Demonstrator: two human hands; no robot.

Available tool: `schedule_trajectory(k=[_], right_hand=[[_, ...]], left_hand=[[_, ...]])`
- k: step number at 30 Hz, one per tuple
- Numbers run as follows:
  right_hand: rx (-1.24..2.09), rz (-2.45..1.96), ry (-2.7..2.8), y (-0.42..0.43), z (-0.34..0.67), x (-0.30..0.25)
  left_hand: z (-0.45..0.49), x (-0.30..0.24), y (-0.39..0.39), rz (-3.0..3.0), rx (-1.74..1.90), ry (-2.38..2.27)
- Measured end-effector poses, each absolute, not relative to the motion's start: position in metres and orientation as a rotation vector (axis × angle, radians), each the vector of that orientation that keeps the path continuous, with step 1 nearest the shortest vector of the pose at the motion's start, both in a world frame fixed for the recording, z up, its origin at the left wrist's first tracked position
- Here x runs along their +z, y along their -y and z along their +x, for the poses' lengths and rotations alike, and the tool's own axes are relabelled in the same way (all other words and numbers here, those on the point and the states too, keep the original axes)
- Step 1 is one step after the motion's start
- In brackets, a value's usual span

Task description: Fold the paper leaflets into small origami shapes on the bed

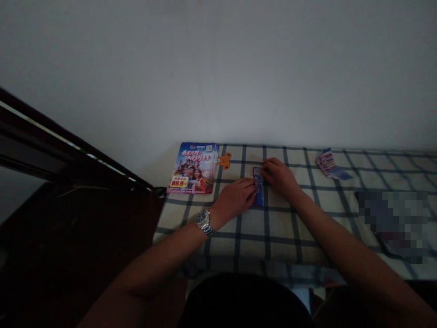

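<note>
A narrow blue folded leaflet (pixel 260 197) with a QR code at its top lies on the checked cloth. My left hand (pixel 238 197), with a metal watch on the wrist, is closed on its left side, fingers pressed together over the paper. At the upper right edge of the leaflet, my right hand (pixel 278 175) has its fingertips in a pinch. To the left lies a stack of printed flyers (pixel 191 172), slightly fanned along its right side. Between that stack and the leaflet shows a brown bear-shaped figure (pixel 224 161).
A loose pile of folded leaflets (pixel 328 164) lies at the right near the wall. Closer on the right is a dark item (pixel 392 225), blurred by pixelation. The checked tablecloth (pixel 218 246) drapes over the front edge. Dark furniture (pixel 68 141) stands on the left.
</note>
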State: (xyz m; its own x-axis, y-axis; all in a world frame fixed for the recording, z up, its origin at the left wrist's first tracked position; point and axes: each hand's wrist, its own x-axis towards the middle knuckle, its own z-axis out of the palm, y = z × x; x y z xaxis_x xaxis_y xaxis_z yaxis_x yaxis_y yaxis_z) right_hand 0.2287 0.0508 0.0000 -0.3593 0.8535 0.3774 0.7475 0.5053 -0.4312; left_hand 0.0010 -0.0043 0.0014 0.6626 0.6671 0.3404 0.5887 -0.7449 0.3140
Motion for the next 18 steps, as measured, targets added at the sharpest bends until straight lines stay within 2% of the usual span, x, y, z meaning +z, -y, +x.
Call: schedule_trajectory(k=[11, 18], right_hand=[[0.226, -1.361, 2.209, -0.079, 0.228, 0.002], [0.313, -1.32, 2.154, -0.062, 0.239, 0.01]], left_hand=[[0.0, -0.001, 0.005, 2.671, 0.668, -1.054], [-0.001, 0.0, 0.005, 2.666, 0.674, -1.06]])
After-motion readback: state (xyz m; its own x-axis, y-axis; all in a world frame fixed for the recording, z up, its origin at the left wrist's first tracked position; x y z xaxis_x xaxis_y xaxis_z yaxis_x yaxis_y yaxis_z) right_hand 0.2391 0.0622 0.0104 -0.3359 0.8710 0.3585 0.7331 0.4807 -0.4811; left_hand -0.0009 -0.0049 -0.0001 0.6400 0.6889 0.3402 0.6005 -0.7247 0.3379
